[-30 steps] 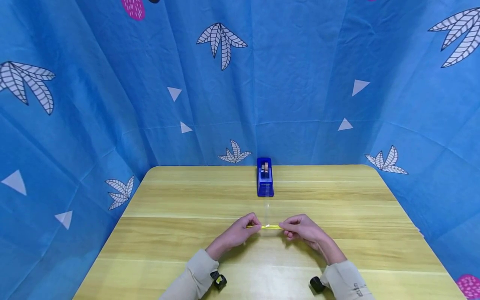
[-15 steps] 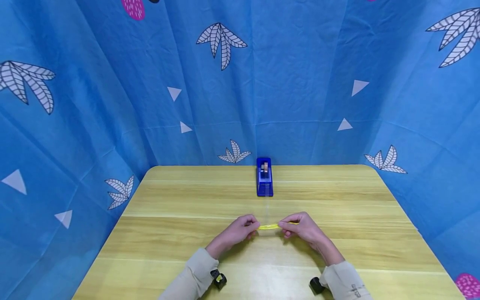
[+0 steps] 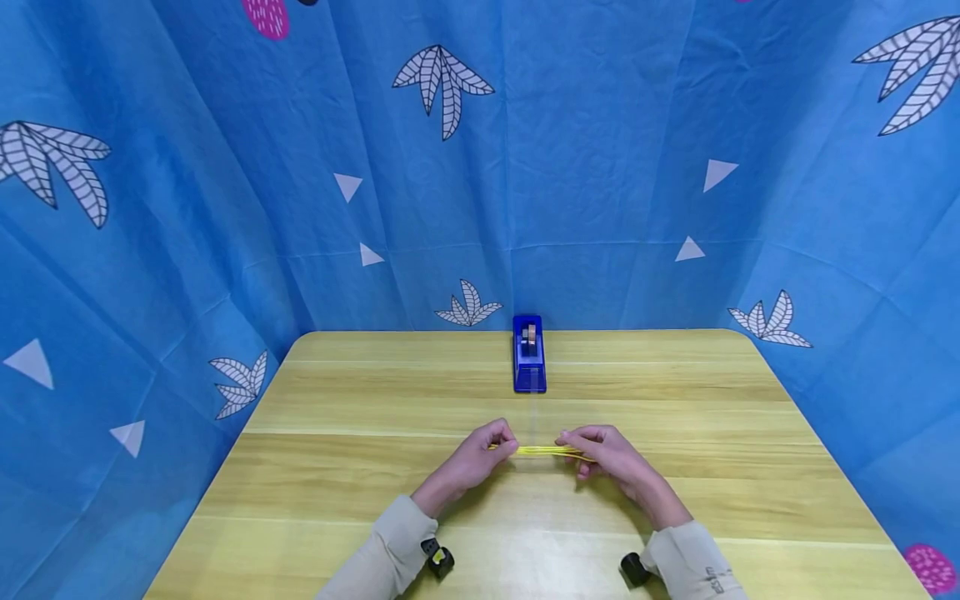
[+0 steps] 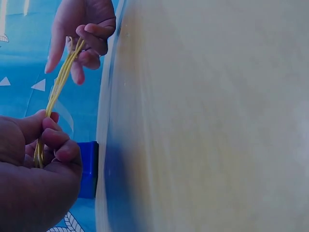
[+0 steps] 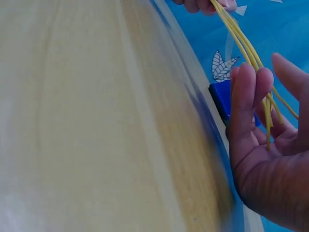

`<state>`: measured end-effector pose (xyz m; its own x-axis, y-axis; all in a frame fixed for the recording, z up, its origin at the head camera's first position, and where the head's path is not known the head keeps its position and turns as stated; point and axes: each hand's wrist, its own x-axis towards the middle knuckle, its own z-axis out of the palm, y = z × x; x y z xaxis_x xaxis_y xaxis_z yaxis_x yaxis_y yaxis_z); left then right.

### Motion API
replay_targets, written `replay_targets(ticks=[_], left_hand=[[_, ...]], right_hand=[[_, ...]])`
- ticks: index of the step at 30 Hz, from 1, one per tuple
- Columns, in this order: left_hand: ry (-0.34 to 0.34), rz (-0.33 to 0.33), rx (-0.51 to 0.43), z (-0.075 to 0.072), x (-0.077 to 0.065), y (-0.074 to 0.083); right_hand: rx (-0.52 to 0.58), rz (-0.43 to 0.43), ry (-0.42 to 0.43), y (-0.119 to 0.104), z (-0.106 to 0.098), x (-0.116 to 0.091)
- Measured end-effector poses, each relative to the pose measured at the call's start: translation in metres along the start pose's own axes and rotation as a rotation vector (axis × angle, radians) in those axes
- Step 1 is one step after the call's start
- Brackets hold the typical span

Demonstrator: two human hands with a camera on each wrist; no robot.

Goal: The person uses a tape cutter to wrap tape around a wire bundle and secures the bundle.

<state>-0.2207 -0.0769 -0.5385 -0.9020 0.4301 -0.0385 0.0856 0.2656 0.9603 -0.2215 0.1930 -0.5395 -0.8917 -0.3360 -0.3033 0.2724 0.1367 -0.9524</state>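
A thin bundle of yellow wires (image 3: 542, 450) is stretched level between the two hands above the table. My left hand (image 3: 480, 454) pinches it between thumb and fingers, and part of the bundle runs on inside that palm (image 4: 38, 154). My right hand (image 3: 603, 457) has its fingers bent round the other end, with the thumb held apart. Several loose wire ends (image 5: 268, 130) fan out inside the right palm. A clear strip of tape (image 3: 534, 417) runs from the blue tape dispenser (image 3: 529, 367) toward the middle of the bundle.
The dispenser stands at the far edge of the wood-grain table (image 3: 360, 392). Behind and beside the table hangs a blue patterned curtain (image 3: 585, 183). A small black camera (image 3: 441, 562) sits at the left wrist, another black camera (image 3: 634, 570) at the right.
The right thumb and fingers have loosened from their pinch, and the wire ends there now spread apart. My left hand has risen slightly with the bundle. The dispenser has stayed put.
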Motion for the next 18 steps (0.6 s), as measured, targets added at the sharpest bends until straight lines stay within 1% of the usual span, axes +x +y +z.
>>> replay_targets(ticks=[6,9,14,18], left_hand=[[0.007,0.030,0.049,0.0011,0.0005,0.0006],[0.009,0.037,0.064,0.0018,-0.0005,0.0025],[0.019,0.042,0.076,0.0014,-0.0019,0.0040],[0.026,0.028,0.070,0.0016,-0.0008,0.0017]], right_hand=[[-0.022,0.012,-0.061,0.0001,-0.0024,-0.0004],[-0.025,0.004,-0.065,0.0011,-0.0025,0.0003],[0.039,-0.009,-0.077,0.0054,-0.0032,0.0029],[0.061,-0.034,-0.053,0.0075,-0.0043,0.0042]])
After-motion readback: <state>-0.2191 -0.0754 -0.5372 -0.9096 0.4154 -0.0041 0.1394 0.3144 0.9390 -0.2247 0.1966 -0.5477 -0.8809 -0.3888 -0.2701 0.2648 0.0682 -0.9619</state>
